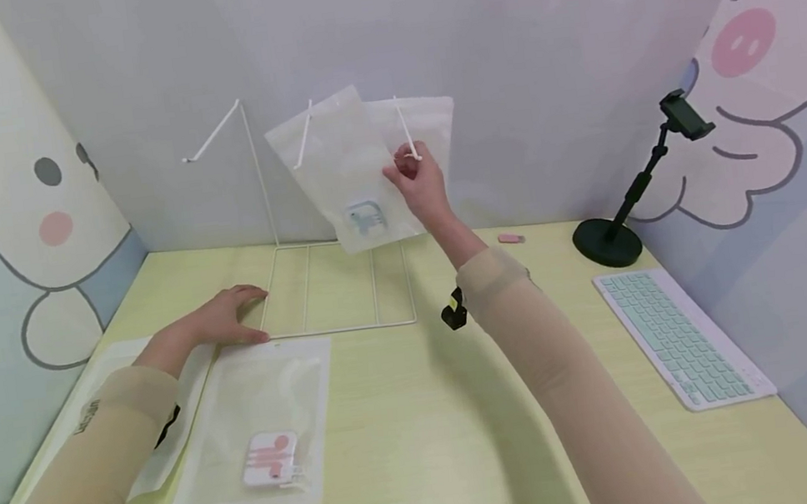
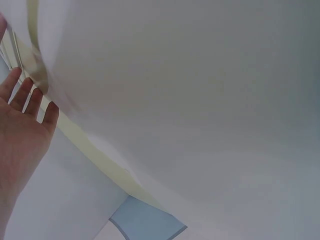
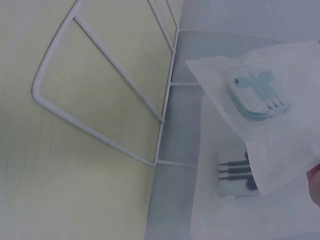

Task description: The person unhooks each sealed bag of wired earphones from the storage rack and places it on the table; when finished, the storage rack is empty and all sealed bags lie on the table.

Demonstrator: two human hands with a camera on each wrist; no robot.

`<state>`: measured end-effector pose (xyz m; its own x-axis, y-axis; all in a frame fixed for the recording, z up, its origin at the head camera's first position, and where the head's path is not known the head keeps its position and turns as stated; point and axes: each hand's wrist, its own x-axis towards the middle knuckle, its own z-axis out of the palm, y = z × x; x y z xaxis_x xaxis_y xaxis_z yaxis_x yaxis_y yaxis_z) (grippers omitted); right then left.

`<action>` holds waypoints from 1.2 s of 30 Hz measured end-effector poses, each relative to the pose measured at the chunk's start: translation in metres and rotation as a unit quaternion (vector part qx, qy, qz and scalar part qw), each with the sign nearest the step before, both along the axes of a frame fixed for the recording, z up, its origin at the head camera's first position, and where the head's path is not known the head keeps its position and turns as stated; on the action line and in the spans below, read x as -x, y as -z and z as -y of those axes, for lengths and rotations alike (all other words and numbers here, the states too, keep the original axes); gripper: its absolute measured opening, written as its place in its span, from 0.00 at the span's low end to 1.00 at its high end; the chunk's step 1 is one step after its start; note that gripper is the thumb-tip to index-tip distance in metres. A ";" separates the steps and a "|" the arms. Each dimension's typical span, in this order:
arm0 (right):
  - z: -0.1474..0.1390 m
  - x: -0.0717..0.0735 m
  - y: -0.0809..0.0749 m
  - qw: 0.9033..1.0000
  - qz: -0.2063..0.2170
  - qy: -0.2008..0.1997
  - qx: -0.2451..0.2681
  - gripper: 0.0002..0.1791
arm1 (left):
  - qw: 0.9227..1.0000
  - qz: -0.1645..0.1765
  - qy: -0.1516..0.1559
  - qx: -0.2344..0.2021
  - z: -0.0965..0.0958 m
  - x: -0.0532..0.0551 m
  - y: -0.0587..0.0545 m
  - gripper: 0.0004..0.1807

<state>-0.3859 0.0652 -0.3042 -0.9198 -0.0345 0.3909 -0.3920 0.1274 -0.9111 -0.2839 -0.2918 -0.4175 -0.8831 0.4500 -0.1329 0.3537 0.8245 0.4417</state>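
A white wire rack (image 1: 341, 329) stands at the back, with three hooks jutting forward. My right hand (image 1: 424, 186) is at the right edge of the front translucent zip bag (image 1: 333, 168), its fingers curled beside the tip of the right hook (image 1: 406, 127). This bag tilts at the middle hook (image 1: 302, 134); blue earphones (image 3: 257, 92) show in it. Behind it hangs another bag (image 1: 439, 123), with black earphones (image 3: 235, 172). My left hand (image 1: 224, 318) lies low by the base's left side, fingers spread, thumb at the front corner; contact is unclear.
A flat bag (image 1: 303, 416) with pink earphones lies in front, with more white bags (image 1: 147, 477) under the left forearm. At right are a keyboard (image 1: 687, 343) and a black phone stand (image 1: 608, 242). A small pink item (image 1: 511, 238) lies at the back.
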 end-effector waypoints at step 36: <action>-0.057 -0.044 0.000 0.878 -0.328 -0.100 -0.334 0.40 | 1.000 0.010 0.006 -0.004 -0.003 0.004 0.000 0.48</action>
